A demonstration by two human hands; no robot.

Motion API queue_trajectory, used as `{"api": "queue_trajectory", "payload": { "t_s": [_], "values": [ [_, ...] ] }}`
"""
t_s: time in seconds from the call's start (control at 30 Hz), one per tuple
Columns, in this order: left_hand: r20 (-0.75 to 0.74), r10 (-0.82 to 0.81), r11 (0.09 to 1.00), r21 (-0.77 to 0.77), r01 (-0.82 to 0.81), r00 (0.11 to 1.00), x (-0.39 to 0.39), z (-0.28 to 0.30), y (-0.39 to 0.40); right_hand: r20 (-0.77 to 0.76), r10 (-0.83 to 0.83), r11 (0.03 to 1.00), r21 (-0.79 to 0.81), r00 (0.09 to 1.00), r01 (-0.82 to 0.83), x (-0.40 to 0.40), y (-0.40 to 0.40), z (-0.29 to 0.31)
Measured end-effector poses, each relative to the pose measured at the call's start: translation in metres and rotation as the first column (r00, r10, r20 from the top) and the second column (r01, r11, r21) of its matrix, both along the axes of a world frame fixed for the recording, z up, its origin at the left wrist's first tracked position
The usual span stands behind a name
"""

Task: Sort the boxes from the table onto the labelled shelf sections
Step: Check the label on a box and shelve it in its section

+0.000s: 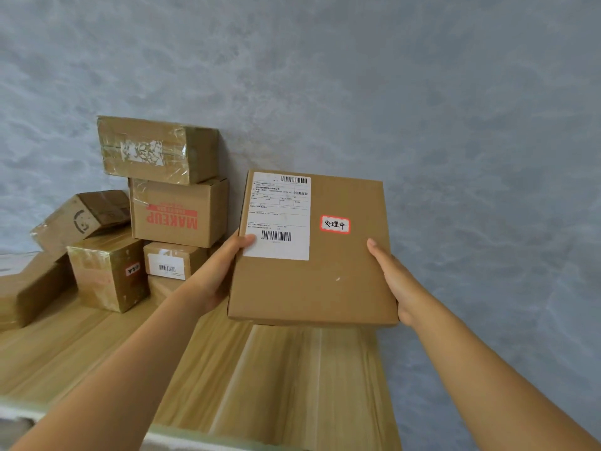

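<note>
I hold a flat brown cardboard box [325, 281] in both hands, lifted above the wooden table [276, 379] with its top face tilted toward me. It carries a white shipping label with barcodes and a small red-framed sticker with handwritten characters. My left hand [221, 271] grips its left edge, thumb on the label. My right hand [393, 278] grips the right edge, thumb on top and fingers hidden underneath.
Several cardboard boxes are stacked at the table's back left against the grey wall: a taped box [156, 149] on top of a "MAKEUP" box [177, 213], smaller boxes [110, 268] below and beside them. The table's right edge [387, 385] borders grey floor.
</note>
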State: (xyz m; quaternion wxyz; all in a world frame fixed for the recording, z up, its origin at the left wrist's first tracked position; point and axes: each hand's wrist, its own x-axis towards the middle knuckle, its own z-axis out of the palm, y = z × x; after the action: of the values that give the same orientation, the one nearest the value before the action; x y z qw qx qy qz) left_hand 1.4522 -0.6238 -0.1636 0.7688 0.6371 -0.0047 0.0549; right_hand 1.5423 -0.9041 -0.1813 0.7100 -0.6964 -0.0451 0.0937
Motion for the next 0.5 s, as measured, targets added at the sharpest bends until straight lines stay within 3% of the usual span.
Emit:
{"api": "queue_trajectory", "payload": {
  "t_s": [0.17,0.5],
  "values": [
    [-0.037,0.068,0.998,-0.007,-0.068,0.997,0.005,-0.011,-0.008,0.017,-0.040,0.995,0.089,0.999,0.038,-0.010,-0.002,-0.014],
    [-0.104,0.069,0.998,0.010,-0.069,0.992,0.016,-0.032,-0.023,0.077,-0.269,0.962,0.062,0.960,0.265,-0.059,-0.013,-0.033]
  ]
}}
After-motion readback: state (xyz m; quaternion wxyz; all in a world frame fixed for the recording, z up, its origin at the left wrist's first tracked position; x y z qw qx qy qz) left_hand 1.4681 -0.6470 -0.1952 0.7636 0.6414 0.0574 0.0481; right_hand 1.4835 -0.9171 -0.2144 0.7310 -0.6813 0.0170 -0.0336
